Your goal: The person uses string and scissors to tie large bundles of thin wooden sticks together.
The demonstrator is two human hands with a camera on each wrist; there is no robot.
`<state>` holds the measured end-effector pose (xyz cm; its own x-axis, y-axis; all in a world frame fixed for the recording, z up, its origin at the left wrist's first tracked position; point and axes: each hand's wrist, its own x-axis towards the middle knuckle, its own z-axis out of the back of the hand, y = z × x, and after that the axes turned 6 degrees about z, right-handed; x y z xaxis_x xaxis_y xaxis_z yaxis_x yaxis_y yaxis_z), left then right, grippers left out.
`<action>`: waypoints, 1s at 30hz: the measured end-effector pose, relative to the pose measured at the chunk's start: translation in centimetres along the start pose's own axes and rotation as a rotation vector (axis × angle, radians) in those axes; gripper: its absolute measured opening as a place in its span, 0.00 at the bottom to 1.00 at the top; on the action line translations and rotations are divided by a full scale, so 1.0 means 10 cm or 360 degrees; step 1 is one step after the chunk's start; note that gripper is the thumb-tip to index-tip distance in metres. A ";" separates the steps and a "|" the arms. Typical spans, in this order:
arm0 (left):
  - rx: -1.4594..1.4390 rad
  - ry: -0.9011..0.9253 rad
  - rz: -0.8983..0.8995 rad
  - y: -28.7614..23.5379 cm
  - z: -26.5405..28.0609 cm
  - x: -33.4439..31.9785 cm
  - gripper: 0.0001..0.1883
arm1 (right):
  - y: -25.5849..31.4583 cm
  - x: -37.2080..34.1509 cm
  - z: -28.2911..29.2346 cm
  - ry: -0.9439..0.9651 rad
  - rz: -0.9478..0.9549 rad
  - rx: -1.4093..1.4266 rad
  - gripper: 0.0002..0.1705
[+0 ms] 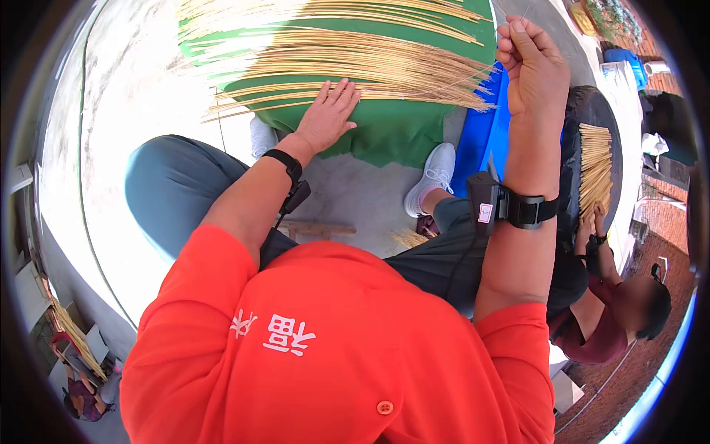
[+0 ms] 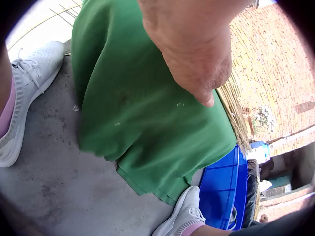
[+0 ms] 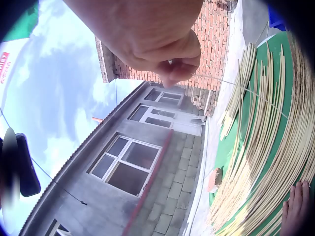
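Observation:
Long, thin straw-coloured stalks point(image 1: 325, 55) lie side by side in rows across a green cloth point(image 1: 392, 137). My left hand point(image 1: 325, 115) rests palm down, fingers extended, over the stalks nearest me. At the upper right, my right hand point(image 1: 536, 70) is raised above the cloth's end, thumb and curled fingers pinching a thin thread point(image 3: 246, 90). From those fingertips the thread runs down to the stalks in the right wrist view. In the left wrist view the left hand point(image 2: 197, 44) hides most of the stalks, and its fingers are out of sight.
A blue container point(image 1: 481, 133) stands beside the cloth's right end. Farther right, a person point(image 1: 603, 318) handles a bundle of stalks point(image 1: 595, 166) on a dark surface. My shoe point(image 1: 436, 177) is on the floor near the hanging cloth. Another person point(image 1: 85, 396) sits at the lower left.

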<state>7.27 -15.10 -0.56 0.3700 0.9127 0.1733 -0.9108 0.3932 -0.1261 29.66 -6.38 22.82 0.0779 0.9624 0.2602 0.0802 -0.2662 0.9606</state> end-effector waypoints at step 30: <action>-0.2696 0.0241 0.0539 -0.44 1.89 0.88 0.16 | -0.07 -0.44 -0.34 0.0357 -0.0649 0.0193 0.06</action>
<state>11.11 -10.92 20.01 0.3216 0.9352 -0.1486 0.2050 -0.2220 -0.9533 25.91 -10.24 21.34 -0.1992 0.9740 -0.1081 0.1760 0.1441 0.9738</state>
